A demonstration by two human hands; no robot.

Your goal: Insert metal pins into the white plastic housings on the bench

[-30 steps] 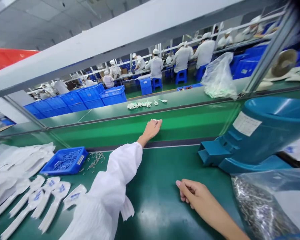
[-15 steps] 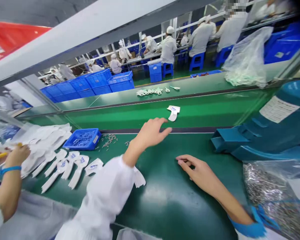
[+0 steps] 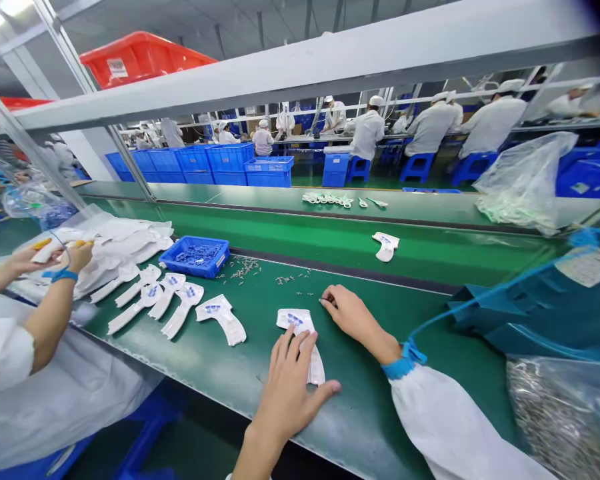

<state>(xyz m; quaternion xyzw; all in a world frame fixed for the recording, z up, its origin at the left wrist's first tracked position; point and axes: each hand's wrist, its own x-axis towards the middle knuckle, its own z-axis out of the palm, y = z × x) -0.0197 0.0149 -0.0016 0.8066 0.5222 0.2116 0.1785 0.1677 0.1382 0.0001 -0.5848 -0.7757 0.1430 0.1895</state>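
My left hand (image 3: pixel 291 383) is open, fingers spread over a white pistol-shaped plastic housing (image 3: pixel 295 320) with blue markings; its fingertips overlap the housing's handle. Beyond it, my right hand (image 3: pixel 353 321) is closed, thumb and index finger pinched at the edge of loose small metal pieces (image 3: pixel 285 280) that look like screws. Something small and dark shows at those fingertips, too small to name. Another such housing (image 3: pixel 223 319) lies to the left, with several more (image 3: pixel 183 310) in a row past it. One more housing (image 3: pixel 387 246) rests on the green belt.
A blue tray (image 3: pixel 220 263) of small blue parts stands at the back left. A co-worker's hands (image 3: pixel 73 257) hold a white part beside a pile of white pieces (image 3: pixel 130 233). At right are a teal machine (image 3: pixel 540 313) and a bag of metal pieces (image 3: pixel 550 413). A shelf beam (image 3: pixel 280 73) crosses overhead.
My left hand has drawn back from near the belt and come down over the housing. My right hand has moved to the loose metal pieces. The view has shifted.
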